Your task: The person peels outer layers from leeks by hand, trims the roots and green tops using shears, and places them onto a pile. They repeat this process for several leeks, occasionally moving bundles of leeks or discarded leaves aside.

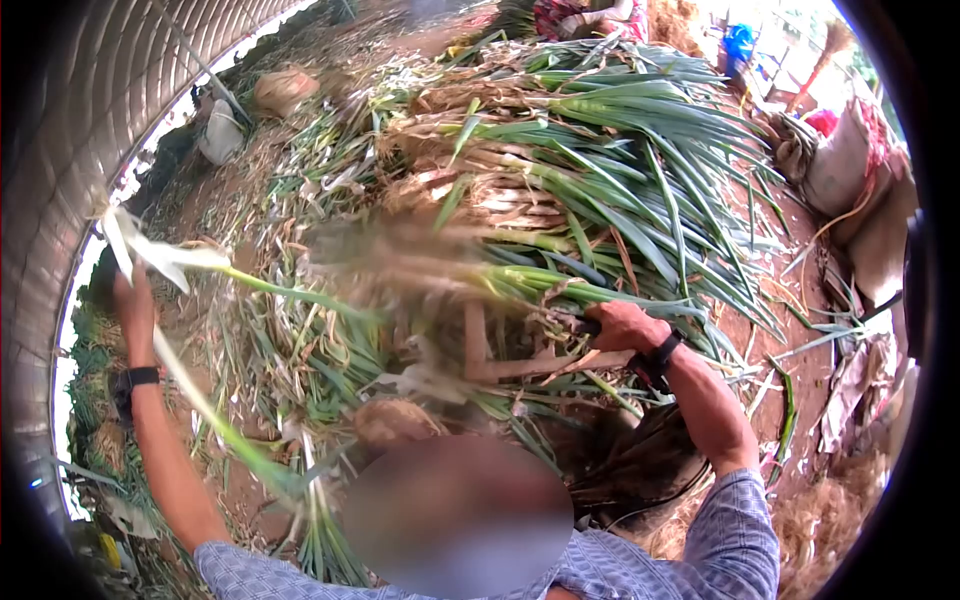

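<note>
I find the left hand, at frame left, with fingers curled around a long white-and-green onion stalk. The right hand, right of centre, has bent fingers; their hold I cannot tell. Above lies a broad heap of leafy green onions.

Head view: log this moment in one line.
left hand: holding pale, green-ended stalks | right hand: curled at near edge of stalk pile, hold unclear | green leaves: pointing right
</note>
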`<state>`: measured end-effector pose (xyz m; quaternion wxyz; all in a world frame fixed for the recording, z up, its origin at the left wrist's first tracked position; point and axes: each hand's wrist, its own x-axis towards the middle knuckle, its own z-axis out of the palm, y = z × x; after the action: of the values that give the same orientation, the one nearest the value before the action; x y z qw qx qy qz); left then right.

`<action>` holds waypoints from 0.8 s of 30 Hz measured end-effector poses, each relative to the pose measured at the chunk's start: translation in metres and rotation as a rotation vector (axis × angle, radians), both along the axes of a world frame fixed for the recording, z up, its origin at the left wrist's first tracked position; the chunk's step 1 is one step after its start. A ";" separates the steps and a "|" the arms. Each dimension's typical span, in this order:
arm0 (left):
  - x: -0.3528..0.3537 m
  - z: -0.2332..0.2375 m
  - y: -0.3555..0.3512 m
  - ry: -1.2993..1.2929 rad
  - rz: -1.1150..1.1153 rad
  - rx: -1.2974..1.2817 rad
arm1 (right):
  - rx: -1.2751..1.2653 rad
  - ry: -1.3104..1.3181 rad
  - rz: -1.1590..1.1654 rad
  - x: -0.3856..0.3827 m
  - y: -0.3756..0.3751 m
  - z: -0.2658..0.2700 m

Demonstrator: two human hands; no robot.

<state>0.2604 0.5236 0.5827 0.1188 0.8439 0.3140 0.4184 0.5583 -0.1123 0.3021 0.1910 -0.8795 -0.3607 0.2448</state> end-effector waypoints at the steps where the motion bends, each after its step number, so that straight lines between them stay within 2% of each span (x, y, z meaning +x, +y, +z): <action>1: -0.026 -0.019 0.024 0.135 0.059 0.073 | -0.033 0.034 0.028 0.001 0.002 0.000; 3: -0.076 -0.056 0.069 0.396 0.170 0.240 | -0.034 0.059 0.055 0.002 0.004 0.002; 4: -0.081 -0.065 0.034 0.556 0.306 -0.094 | -0.033 0.071 0.066 0.002 0.005 0.002; 5: -0.110 -0.111 0.067 0.620 0.182 0.390 | -0.035 0.055 0.029 0.005 0.006 -0.002; 6: -0.125 -0.159 0.105 0.549 0.136 0.450 | -0.037 0.037 -0.009 0.009 0.009 -0.009; 7: -0.104 -0.176 0.077 0.495 0.030 -0.044 | -0.041 0.016 -0.050 0.013 0.011 -0.013; 8: -0.082 -0.193 0.045 0.385 0.043 -0.499 | -0.065 0.023 0.005 0.013 0.010 -0.014; 9: -0.053 -0.202 -0.004 0.224 -0.074 -0.754 | -0.086 0.031 0.061 0.013 0.010 -0.015; 10: -0.014 -0.192 -0.069 0.277 -0.046 -0.863 | -0.072 0.076 0.127 0.009 0.009 -0.016; 11: 0.015 -0.217 -0.085 0.269 -0.079 -0.898 | -0.055 0.078 0.101 0.005 0.011 -0.013; 13: 0.072 -0.253 -0.120 0.259 -0.297 -1.120 | -0.021 0.083 0.051 -0.001 0.016 -0.009; 15: 0.131 -0.286 -0.161 0.281 -0.501 -1.225 | -0.057 0.026 -0.037 0.006 0.014 -0.005; 17: 0.177 -0.319 -0.200 0.231 -0.627 -1.353 | -0.126 0.069 0.058 0.010 0.008 -0.002; 19: 0.215 -0.355 -0.229 0.196 -0.624 -1.391 | -0.085 0.113 0.045 0.008 0.002 -0.002; 22: 0.239 -0.384 -0.256 0.099 -0.504 -1.461 | 0.017 0.139 -0.123 0.016 -0.005 0.004; 24: 0.253 -0.400 -0.262 0.036 -0.408 -1.462 | 0.055 0.089 -0.125 0.025 -0.016 -0.004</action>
<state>0.5130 0.2611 0.1826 0.7178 0.5984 0.3508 0.0599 0.5837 -0.1287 0.2979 0.2456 -0.8829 -0.3030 0.2613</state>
